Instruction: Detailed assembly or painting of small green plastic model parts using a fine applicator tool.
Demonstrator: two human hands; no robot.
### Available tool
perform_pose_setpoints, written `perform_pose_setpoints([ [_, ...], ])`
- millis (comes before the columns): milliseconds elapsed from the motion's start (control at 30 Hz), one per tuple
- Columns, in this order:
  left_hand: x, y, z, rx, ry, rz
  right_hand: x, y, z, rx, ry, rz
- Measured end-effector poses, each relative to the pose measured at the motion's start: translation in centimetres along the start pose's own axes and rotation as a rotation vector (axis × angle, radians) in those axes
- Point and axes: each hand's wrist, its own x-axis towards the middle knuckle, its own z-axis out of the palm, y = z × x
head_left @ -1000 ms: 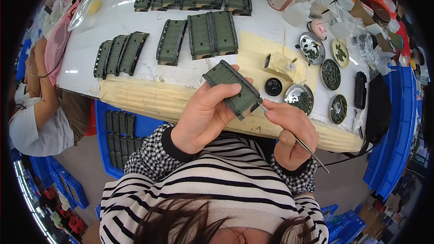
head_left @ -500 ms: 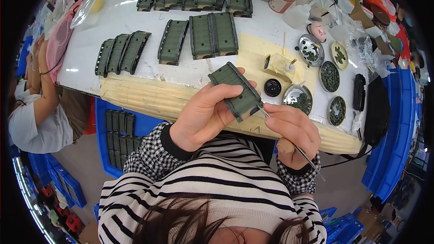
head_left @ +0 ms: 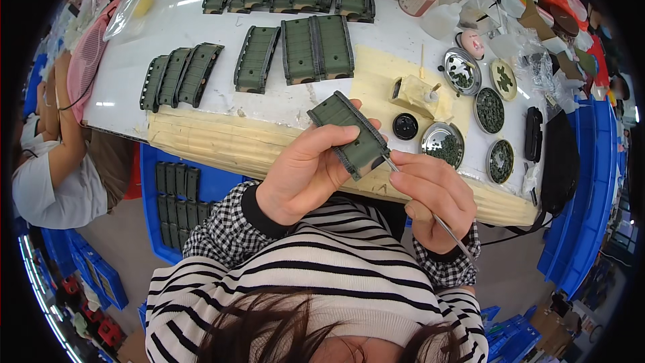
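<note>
Slightly tilted above the table's near edge is a green curved panel (head_left: 342,123) with ridged dark edges and small round holes. My left hand (head_left: 299,173) grips it, thumb on its face and fingers underneath. Between the closed fingers of my right hand (head_left: 440,195) runs a thin metal tool (head_left: 447,230), its tip at the panel's lower right corner; the exact contact is too small to make out. Just beyond my right hand, a round metal dish (head_left: 459,150) holds small dark green pieces, beside a round black cap (head_left: 404,126).
More green panels (head_left: 317,50) lie in rows on the white table (head_left: 222,111). Several dishes of small pieces, such as this tin (head_left: 489,111), stand at the right. A taped block (head_left: 410,96) sits near them. A blue bin (head_left: 156,228) with panels is below; a person (head_left: 57,185) is at left.
The right hand and its tool have shifted very slightly against the panel's corner. The left hand keeps its hold on the panel, and the view has moved a little.
</note>
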Motion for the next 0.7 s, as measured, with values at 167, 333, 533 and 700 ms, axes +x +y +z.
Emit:
perform_pose_setpoints([
  [167,-0.1,0.0,0.1,0.007,-0.009,-0.007,-0.1,0.0,-0.2,-0.038,-0.029,-0.04],
  [333,-0.2,-0.2,0.0,0.004,-0.009,-0.033,-0.3,0.0,-0.3,-0.01,-0.018,-0.038],
  [533,-0.3,0.9,1.2,0.079,-0.019,0.003,-0.7,-0.3,-0.3,0.178,0.137,0.084],
  [700,-0.5,2.9,1.7,0.285,-0.051,0.224,-1.5,0.3,0.2,0.328,0.506,0.068],
])
